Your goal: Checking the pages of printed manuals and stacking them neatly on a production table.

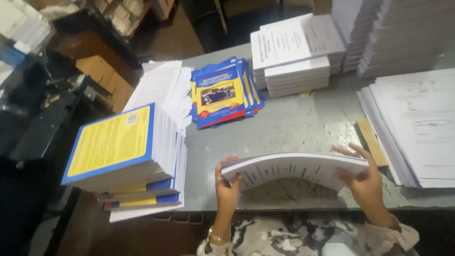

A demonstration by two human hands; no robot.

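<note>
Left hand: the left hand rises from the near edge of the grey tabletop, wrist upright, fingers curled and clamped on the left end of a block of printed pages.
Right hand: the right hand grips the block's right end, fingers spread over its top.
Block of printed pages: held near the tabletop's near edge, bowed upward between both hands.
Left edge: a stack of yellow-and-blue books.
Far side: loose blue covers.
</note>
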